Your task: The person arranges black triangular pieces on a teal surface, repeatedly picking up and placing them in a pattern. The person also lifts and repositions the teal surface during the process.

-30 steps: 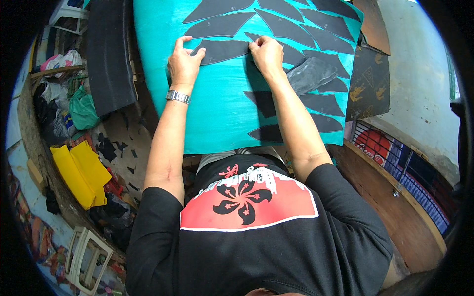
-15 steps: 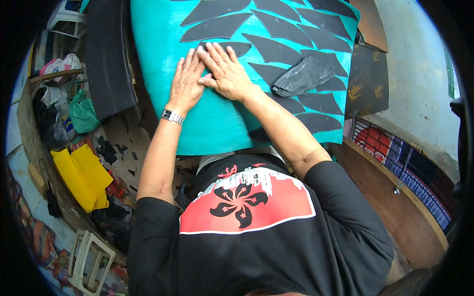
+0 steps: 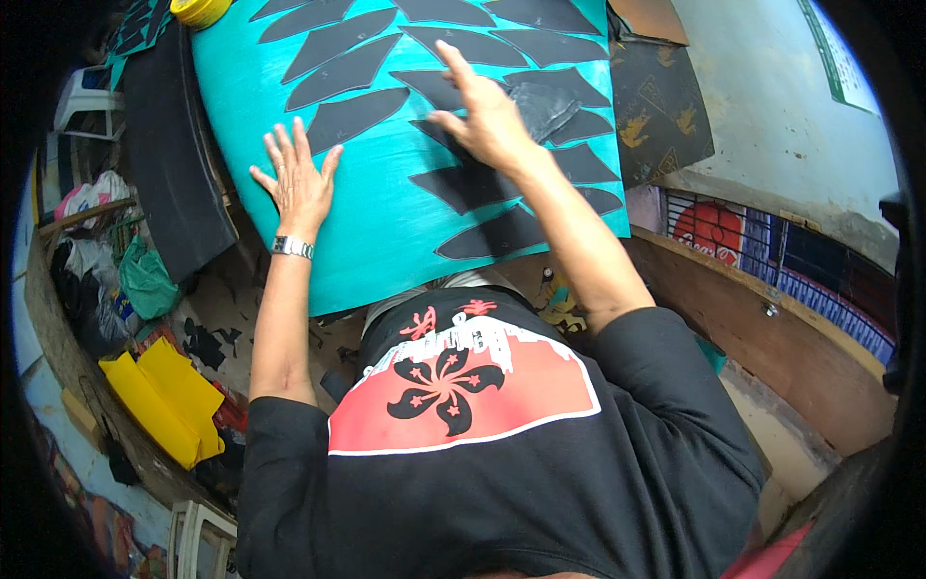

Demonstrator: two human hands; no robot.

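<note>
1. The teal sheet [image 3: 386, 222] lies spread on the work surface in front of the person, its near edge just above their lap, and it is covered with rows of dark, pointed, leaf-like cutouts.
2. The left hand [image 3: 301, 183] lies flat on a bare part of the sheet, palm down, fingers spread wide and gripping nothing; a metal watch [image 3: 291, 247] sits on its wrist.
3. One dark cutout [image 3: 355, 116] lies just beyond the left fingertips, close to them but apparently not touched.
4. The right hand [image 3: 487, 121] is over the middle of the sheet, fingers extended and loosely open, with the fingertips [image 3: 446, 121] down at a dark cutout [image 3: 439, 89]; it holds nothing that shows.
5. A crumpled grey piece [image 3: 545, 104] lies on the sheet just to the right of the right hand.
6. Larger cutouts [image 3: 473, 183] lie under and beside the right forearm, nearer the sheet's lower edge.
7. A yellow roll [image 3: 198, 10] sits at the far left corner of the sheet.
8. A black slab [image 3: 178, 164] runs along the sheet's left edge.
9. Folded yellow sheets [image 3: 169, 400] lie on the floor to the left, among scraps.
</note>
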